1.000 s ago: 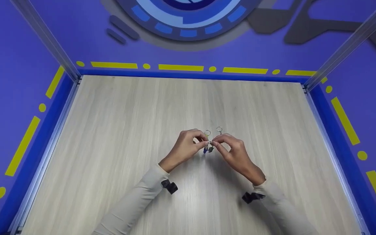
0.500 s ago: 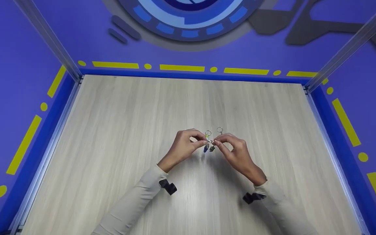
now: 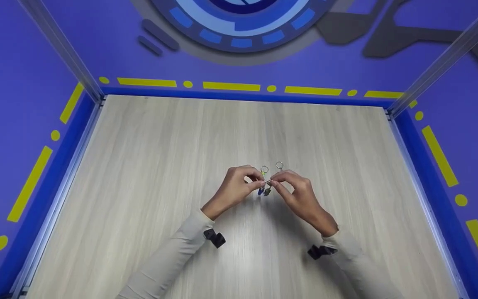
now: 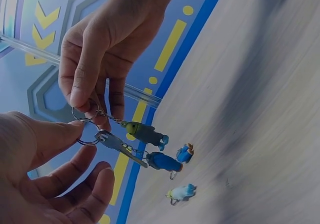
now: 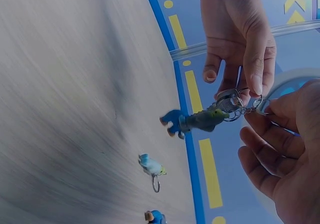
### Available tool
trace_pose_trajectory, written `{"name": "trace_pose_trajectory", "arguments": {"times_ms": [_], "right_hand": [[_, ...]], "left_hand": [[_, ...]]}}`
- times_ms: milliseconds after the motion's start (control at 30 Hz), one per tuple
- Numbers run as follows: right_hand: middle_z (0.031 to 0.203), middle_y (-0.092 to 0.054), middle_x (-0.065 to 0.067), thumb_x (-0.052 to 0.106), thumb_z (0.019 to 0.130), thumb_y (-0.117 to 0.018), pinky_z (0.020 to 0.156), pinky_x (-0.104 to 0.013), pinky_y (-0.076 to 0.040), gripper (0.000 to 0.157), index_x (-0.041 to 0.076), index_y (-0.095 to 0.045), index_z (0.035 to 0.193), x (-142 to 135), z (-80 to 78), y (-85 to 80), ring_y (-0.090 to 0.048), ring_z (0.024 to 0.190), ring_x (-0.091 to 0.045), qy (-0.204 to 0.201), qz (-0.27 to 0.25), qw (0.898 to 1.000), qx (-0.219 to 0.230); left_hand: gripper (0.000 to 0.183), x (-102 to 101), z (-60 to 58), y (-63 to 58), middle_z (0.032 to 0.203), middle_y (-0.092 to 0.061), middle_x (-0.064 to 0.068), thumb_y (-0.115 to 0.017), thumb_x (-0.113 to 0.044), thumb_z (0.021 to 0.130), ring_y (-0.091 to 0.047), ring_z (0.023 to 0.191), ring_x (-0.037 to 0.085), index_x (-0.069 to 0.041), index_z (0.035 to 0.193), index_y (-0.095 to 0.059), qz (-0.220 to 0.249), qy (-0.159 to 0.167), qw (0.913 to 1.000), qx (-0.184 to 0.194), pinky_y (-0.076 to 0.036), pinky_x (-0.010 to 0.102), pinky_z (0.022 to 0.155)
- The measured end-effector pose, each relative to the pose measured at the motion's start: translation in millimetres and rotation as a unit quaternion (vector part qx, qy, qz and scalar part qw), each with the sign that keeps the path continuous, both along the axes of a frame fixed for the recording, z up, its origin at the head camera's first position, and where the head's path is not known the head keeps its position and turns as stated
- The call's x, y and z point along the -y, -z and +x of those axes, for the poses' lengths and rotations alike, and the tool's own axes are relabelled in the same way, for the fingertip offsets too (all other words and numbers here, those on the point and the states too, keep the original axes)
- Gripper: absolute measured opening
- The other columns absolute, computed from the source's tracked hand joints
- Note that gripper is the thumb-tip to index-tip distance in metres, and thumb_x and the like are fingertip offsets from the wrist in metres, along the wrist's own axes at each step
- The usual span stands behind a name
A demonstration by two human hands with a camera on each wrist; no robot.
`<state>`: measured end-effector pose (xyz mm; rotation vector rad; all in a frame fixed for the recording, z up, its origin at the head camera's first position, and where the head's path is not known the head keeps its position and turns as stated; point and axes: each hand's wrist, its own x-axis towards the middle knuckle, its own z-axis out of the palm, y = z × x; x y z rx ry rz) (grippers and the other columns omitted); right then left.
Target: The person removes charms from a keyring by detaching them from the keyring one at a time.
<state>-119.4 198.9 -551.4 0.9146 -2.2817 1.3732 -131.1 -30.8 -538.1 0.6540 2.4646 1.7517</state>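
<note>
In the head view my left hand (image 3: 235, 187) and right hand (image 3: 301, 198) meet fingertip to fingertip above the table. The left hand pinches a metal key ring (image 4: 88, 142) bearing a silver key (image 4: 116, 145) and a blue figurine (image 4: 164, 162) on a short chain. Between its thumb and forefinger, the right hand pinches the ring of a keychain with a green-headed, grey-bodied figurine (image 4: 145, 132). The two rings overlap in the left wrist view, and fingertips partly hide them. Both figurines dangle from their chains.
Two other figurine keychains lie on the wooden table, one pale blue with a green head (image 4: 181, 192), one darker blue (image 4: 185, 153). In the head view, a ring (image 3: 279, 165) shows beyond the right fingers. Blue panels with yellow dashes (image 3: 230, 86) border the table.
Half a second ago the fingertips stood slightly farther apart; now they are closer together again. The hanging figurines have shifted slightly. Both hands keep their pinch.
</note>
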Motion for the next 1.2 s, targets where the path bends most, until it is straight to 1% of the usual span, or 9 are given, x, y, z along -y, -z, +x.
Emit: {"name": "trace_pose_trajectory", "arguments": {"times_ms": [167,300,467,567,733,800,867,1067,1200], "right_hand": [[0.101,-0.081,-0.007,-0.010,0.096,-0.078,0.098,-0.018,-0.053,0.013,0.001,-0.079,0.103,-1.6,0.2,0.7,-0.077,0.097,-0.031,0.003,-0.007,1.000,0.014],[0.101,-0.081,-0.006,-0.008,0.096,-0.079,0.099,-0.018,-0.053,0.012,0.002,-0.079,0.103,-3.1,0.4,2.1,-0.078,0.098,-0.031,0.011,-0.006,1.000,0.021],[0.104,-0.081,-0.006,-0.006,0.097,-0.078,0.095,-0.017,-0.055,0.010,0.002,-0.079,0.104,-4.5,0.7,2.6,-0.079,0.097,-0.029,0.016,-0.007,0.999,0.033],[0.104,-0.081,-0.007,-0.006,0.099,-0.077,0.092,-0.018,-0.057,0.010,0.002,-0.079,0.104,-4.7,1.2,1.9,-0.079,0.095,-0.028,0.017,-0.012,0.999,0.044],[0.104,-0.081,-0.005,-0.006,0.102,-0.074,0.093,-0.020,-0.057,0.011,0.004,-0.079,0.103,-5.5,1.6,-0.7,-0.079,0.096,-0.026,0.021,-0.035,0.997,0.071],[0.104,-0.081,-0.004,-0.005,0.102,-0.073,0.093,-0.021,-0.057,0.011,0.004,-0.079,0.102,-5.6,1.4,-2.2,-0.078,0.096,-0.026,0.022,-0.043,0.996,0.080],[0.105,-0.081,-0.004,-0.004,0.103,-0.074,0.093,-0.021,-0.057,0.010,0.004,-0.079,0.103,-5.5,1.2,-3.4,-0.078,0.097,-0.025,0.023,-0.043,0.995,0.083],[0.105,-0.082,-0.002,0.001,0.102,-0.077,0.093,-0.021,-0.057,0.007,0.006,-0.080,0.105,-7.7,1.1,-2.0,-0.078,0.098,-0.024,0.024,-0.020,0.996,0.085],[0.106,-0.082,-0.001,0.002,0.103,-0.076,0.092,-0.020,-0.057,0.007,0.007,-0.080,0.105,-11.8,2.2,0.7,-0.079,0.098,-0.023,0.027,-0.010,0.995,0.095]], "left_hand": [[0.008,1.3,0.0,-0.3,0.097,-0.079,-0.001,-0.084,-0.005,0.097,-0.071,0.093,0.011,-0.012,0.095,-0.084,0.004,-0.004,0.9999,0.016,-0.062,0.031,0.079],[0.009,2.3,0.7,-1.5,0.098,-0.079,-0.002,-0.083,-0.007,0.098,-0.072,0.095,0.010,-0.015,0.095,-0.084,0.008,-0.003,0.9996,0.027,-0.061,0.031,0.080],[0.008,2.5,0.3,-1.2,0.098,-0.081,-0.002,-0.084,-0.007,0.098,-0.072,0.094,0.011,-0.015,0.095,-0.084,0.021,-0.010,0.9995,0.021,-0.059,0.032,0.080],[0.007,3.1,0.1,-1.1,0.098,-0.081,-0.004,-0.084,-0.007,0.097,-0.072,0.094,0.011,-0.014,0.096,-0.085,0.029,-0.015,0.9992,0.020,-0.058,0.032,0.080],[0.006,5.6,-1.2,0.3,0.097,-0.081,0.000,-0.082,-0.001,0.097,-0.072,0.087,0.013,-0.007,0.098,-0.084,0.050,-0.017,0.9981,0.032,-0.059,0.028,0.076],[0.007,7.0,-1.6,1.3,0.097,-0.081,0.003,-0.081,0.001,0.098,-0.072,0.085,0.013,-0.006,0.098,-0.083,0.059,-0.018,0.9973,0.040,-0.060,0.028,0.074],[0.007,8.4,-1.4,1.5,0.097,-0.081,0.003,-0.081,0.000,0.098,-0.073,0.085,0.013,-0.007,0.097,-0.083,0.060,-0.021,0.9970,0.045,-0.060,0.027,0.073],[0.011,11.7,-0.1,3.1,0.096,-0.079,-0.002,-0.082,-0.005,0.098,-0.071,0.090,0.012,-0.015,0.096,-0.081,0.025,-0.039,0.9982,0.040,-0.057,0.030,0.078],[0.010,13.8,1.0,2.3,0.098,-0.079,-0.003,-0.082,-0.006,0.099,-0.071,0.096,0.012,-0.015,0.095,-0.080,0.008,-0.041,0.9985,0.034,-0.059,0.034,0.083]]}}
